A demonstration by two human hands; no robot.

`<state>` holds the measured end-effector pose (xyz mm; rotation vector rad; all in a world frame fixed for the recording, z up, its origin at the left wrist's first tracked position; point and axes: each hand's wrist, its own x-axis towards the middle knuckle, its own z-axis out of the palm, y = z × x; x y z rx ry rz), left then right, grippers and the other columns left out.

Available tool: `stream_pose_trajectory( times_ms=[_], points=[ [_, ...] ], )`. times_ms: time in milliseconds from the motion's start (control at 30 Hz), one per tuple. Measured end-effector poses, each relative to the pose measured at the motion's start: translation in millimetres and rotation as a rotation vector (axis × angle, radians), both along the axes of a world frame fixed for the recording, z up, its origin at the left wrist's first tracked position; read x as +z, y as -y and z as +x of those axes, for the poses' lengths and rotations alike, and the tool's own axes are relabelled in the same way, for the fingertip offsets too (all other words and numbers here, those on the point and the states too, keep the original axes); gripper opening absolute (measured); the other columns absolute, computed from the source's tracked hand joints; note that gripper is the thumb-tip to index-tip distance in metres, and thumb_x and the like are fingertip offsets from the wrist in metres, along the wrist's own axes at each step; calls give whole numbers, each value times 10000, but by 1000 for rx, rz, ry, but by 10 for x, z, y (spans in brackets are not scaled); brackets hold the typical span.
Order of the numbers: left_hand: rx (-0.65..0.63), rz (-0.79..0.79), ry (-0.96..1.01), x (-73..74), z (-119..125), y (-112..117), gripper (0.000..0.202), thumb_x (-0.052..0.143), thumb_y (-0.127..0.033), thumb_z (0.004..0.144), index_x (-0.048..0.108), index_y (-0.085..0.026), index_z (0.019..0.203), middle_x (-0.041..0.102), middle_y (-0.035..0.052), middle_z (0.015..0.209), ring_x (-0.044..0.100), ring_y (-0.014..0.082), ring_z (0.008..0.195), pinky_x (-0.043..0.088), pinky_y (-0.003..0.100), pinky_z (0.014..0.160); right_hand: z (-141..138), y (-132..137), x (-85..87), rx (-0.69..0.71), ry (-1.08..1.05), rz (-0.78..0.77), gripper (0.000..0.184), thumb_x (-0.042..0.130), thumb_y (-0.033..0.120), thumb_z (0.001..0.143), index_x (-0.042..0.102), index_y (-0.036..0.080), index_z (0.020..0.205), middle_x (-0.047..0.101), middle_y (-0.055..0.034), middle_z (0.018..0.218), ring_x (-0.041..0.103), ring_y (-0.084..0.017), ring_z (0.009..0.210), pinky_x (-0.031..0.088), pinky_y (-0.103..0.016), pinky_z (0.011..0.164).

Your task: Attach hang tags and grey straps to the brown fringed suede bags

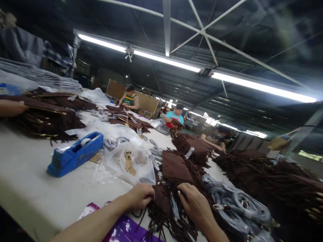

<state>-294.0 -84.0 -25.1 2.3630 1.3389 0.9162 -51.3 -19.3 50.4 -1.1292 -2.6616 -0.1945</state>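
A dark brown fringed bag (pixel 161 198) lies on the table right in front of me, its long fringe spread towards the near edge. My left hand (pixel 141 196) is closed on the left edge of this bag, fingers curled in. On its right side, my right hand (pixel 193 201) has bent fingers closed over the fringe, and the fingertips are partly hidden. A grey plastic-wrapped strip (pixel 174 206) lies on the fringe between both hands. Just beyond, another brown fringed flap (pixel 176 165) overlaps the far end.
A blue tape dispenser (pixel 75 153) and a clear plastic bag (pixel 132 161) with tan pieces stand left. Coiled grey straps (pixel 239 205) and a heap of brown fringed bags (pixel 272 174) lie right. Purple packaging (pixel 126 230) is under my left arm. Another person's hand (pixel 11 108) touches bags at far left; co-workers work beyond.
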Motion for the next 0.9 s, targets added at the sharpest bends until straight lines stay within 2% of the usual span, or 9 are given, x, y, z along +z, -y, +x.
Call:
stream_pose_trajectory(
  times_ms=[133, 233, 300, 400, 533, 600, 700, 800, 900],
  points=[
    [-13, 24, 32, -126, -27, 9, 187, 504, -21, 697, 573, -180, 768, 648, 27, 898, 607, 161, 855, 471, 232, 764, -710, -273, -62, -123, 125, 114, 529, 451, 22, 791, 519, 236, 1269, 551, -99, 1321, 612, -255, 1028, 472, -336, 811],
    [-5, 28, 23, -137, -42, 24, 193, 507, -18, 693, 570, -184, 770, 647, 24, 897, 611, 159, 858, 474, 228, 758, -959, -455, -193, -178, 109, 98, 430, 464, -7, 773, 601, 211, 1117, 629, -129, 1145, 674, -267, 859, 475, -334, 690],
    [6, 30, 17, -134, -40, 17, 181, 512, -29, 698, 571, -185, 767, 646, 21, 882, 612, 160, 847, 475, 228, 741, -949, -545, -230, -203, 66, 77, 313, 419, 12, 818, 630, 200, 951, 668, -102, 960, 693, -255, 760, 473, -325, 649],
    [-5, 36, 24, -137, -35, -10, 177, 517, -38, 699, 578, -189, 771, 646, 16, 891, 612, 160, 851, 474, 230, 746, -674, -671, -124, -237, -65, 59, 281, 350, 90, 886, 601, 198, 952, 677, -99, 952, 702, -248, 802, 495, -332, 691],
    [-21, 12, 63, -163, -30, -60, 188, 506, -28, 689, 583, -184, 759, 648, 15, 886, 609, 156, 850, 470, 231, 762, -28, -804, 262, -265, -253, 18, 325, 248, 246, 942, 522, 182, 1105, 690, -94, 957, 709, -201, 819, 527, -294, 760],
    [-20, -12, 101, -163, -29, -83, 193, 494, -21, 685, 586, -177, 751, 646, 15, 857, 606, 154, 828, 467, 232, 762, 300, -777, 468, -283, -405, -10, 375, 230, 339, 941, 499, 170, 1140, 693, -101, 937, 716, -214, 754, 549, -318, 754],
    [28, -30, 232, -103, -43, -91, 200, 481, -34, 693, 600, -171, 777, 636, 12, 813, 595, 154, 806, 465, 245, 781, 713, -553, 637, -207, -674, -60, 405, 368, 469, 884, 531, 182, 1118, 691, -115, 993, 714, -259, 817, 555, -367, 813],
    [203, 33, 442, 22, -91, -44, 218, 452, -91, 760, 609, -166, 891, 623, 25, 832, 580, 161, 792, 475, 273, 778, 1060, -196, 515, -39, -645, -121, 340, 523, 445, 818, 604, 218, 1057, 679, -106, 1122, 653, -279, 1040, 505, -369, 939],
    [375, 182, 521, 149, -141, 36, 308, 394, -86, 783, 585, -158, 1013, 609, 59, 921, 574, 175, 828, 487, 314, 802, 1416, 104, 155, 50, -527, -267, 228, 594, 348, 761, 664, 230, 944, 674, -105, 1179, 604, -284, 1141, 465, -354, 995]
  ],
)
